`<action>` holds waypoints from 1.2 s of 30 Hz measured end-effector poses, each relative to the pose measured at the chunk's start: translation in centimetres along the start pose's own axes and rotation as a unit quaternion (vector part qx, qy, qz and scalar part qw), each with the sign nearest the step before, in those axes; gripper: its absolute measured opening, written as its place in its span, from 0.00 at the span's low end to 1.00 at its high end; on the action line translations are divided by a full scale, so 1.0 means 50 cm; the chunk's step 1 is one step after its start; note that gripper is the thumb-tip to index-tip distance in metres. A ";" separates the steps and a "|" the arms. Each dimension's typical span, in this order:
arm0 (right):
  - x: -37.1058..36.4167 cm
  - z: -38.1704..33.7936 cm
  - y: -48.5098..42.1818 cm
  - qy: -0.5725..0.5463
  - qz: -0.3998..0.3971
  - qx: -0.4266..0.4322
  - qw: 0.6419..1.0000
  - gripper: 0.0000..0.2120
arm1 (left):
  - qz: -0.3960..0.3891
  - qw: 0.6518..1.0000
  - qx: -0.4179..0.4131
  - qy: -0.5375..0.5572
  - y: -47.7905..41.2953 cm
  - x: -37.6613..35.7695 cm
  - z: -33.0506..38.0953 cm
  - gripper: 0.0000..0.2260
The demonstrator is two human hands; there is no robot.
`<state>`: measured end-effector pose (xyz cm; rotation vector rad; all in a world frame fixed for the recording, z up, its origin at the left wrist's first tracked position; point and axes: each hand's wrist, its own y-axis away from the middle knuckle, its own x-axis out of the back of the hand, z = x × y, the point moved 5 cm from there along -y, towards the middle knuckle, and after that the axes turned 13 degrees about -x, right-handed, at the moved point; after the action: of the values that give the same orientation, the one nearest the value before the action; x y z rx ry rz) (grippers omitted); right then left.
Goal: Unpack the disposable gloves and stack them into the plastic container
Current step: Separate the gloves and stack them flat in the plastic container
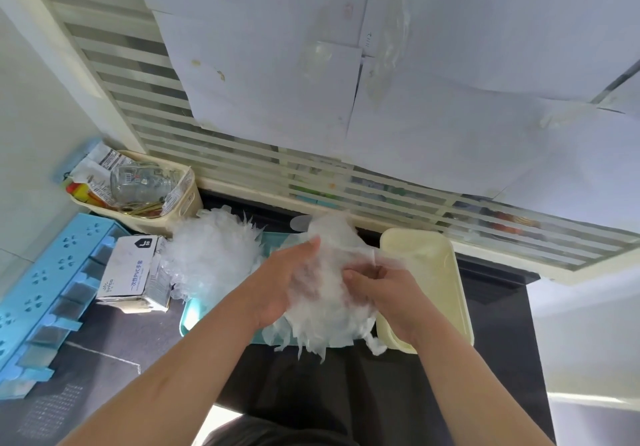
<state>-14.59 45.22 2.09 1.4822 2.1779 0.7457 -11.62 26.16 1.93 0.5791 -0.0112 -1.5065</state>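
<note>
A bundle of clear disposable gloves (325, 310) is held between both hands over the teal plastic container (189, 314). My left hand (277, 283) presses flat against the bundle's left side, fingers straight. My right hand (377, 290) grips the bundle's right side with curled fingers and pinches a glove edge. A second heap of clear gloves (214, 255) lies in the container's left part. An opened white glove box (133, 272) stands to the left of it.
A cream tray (440, 272) lies right of the container. A beige bin (187, 200) with a glass jar and packets stands at the back left. A blue perforated rack (45, 290) lies along the left. A striped glass partition rises behind the dark counter.
</note>
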 end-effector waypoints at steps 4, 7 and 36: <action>-0.005 0.022 -0.004 0.034 0.032 -0.028 0.998 0.07 | 0.003 0.997 0.054 0.054 -0.007 -0.004 -0.010 0.23; 0.010 0.026 0.007 0.060 0.064 -0.018 0.996 0.11 | -0.013 0.994 0.047 0.095 -0.017 -0.001 -0.008 0.23; 0.216 0.045 0.057 0.047 0.162 -0.061 0.984 0.10 | 0.123 0.987 -0.039 0.100 -0.063 -0.085 -0.017 0.05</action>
<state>-15.05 56.59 1.79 1.7917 1.9372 1.0561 -14.61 30.59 1.49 0.6395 0.1274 -1.2004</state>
